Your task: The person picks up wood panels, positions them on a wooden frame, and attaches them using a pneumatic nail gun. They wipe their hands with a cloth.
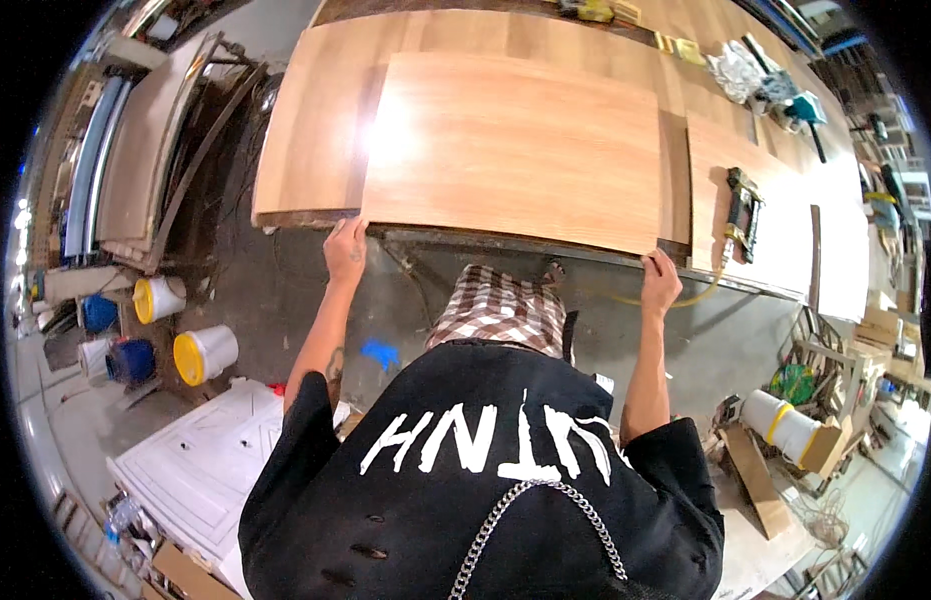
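A light wood-grain panel (515, 150) lies flat across a larger wood-grain board (310, 130) on the workbench. My left hand (346, 250) is closed on the panel's near left corner. At its near right corner my right hand (661, 280) pinches the edge between thumb and fingers. The fingertips under the edge are partly hidden. Right of my right hand, a black nail gun (742, 215) rests on another wood-grain panel (710, 160), its yellow hose (700, 297) hanging over the bench's front edge.
Crumpled plastic (735, 72) and a teal-handled tool (807, 108) lie at the far right of the bench. Boards (150, 150) lean at left, above white buckets with yellow lids (205, 355). A white panel (190, 470) is behind me at left; another bucket (780, 420) stands at right.
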Demonstrator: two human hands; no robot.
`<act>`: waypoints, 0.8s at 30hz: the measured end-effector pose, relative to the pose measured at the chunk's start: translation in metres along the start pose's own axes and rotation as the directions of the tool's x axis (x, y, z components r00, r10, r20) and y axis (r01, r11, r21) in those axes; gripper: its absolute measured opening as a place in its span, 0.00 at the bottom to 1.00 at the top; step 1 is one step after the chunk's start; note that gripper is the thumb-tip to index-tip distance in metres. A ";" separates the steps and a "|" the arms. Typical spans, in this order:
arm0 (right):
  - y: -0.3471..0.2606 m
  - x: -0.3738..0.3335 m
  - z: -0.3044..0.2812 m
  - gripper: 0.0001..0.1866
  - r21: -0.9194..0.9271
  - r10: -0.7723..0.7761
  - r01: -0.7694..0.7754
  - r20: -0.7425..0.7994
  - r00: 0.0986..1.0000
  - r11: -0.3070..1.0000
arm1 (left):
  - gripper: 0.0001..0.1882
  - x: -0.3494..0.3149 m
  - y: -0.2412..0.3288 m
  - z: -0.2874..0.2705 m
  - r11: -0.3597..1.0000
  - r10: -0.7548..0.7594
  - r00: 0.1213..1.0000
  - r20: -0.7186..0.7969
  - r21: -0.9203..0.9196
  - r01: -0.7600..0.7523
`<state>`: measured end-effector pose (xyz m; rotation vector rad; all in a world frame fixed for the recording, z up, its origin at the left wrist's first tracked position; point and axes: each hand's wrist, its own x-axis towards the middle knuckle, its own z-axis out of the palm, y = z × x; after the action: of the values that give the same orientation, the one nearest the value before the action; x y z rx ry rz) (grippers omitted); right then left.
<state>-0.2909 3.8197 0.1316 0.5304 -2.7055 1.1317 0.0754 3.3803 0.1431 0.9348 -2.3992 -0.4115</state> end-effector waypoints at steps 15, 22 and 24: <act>-0.009 0.016 0.007 0.11 0.205 0.054 -0.056 0.012 0.998 0.977 | 0.11 0.006 -0.007 -0.013 0.996 -0.089 0.975 0.203 0.013 0.088; -0.007 0.010 0.012 0.12 0.118 -0.004 0.006 -0.024 1.000 0.993 | 0.21 0.075 0.127 0.023 0.990 -0.053 0.969 0.242 -0.111 0.082; -0.029 0.011 0.006 0.11 0.230 0.099 -0.107 0.046 0.994 0.967 | 0.20 0.084 0.224 0.068 0.939 0.062 0.956 0.285 -0.341 0.041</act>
<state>-0.2902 3.7930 0.1496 0.4486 -2.6725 1.4916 -0.1351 3.4873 0.2199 0.7409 -2.4725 -0.9925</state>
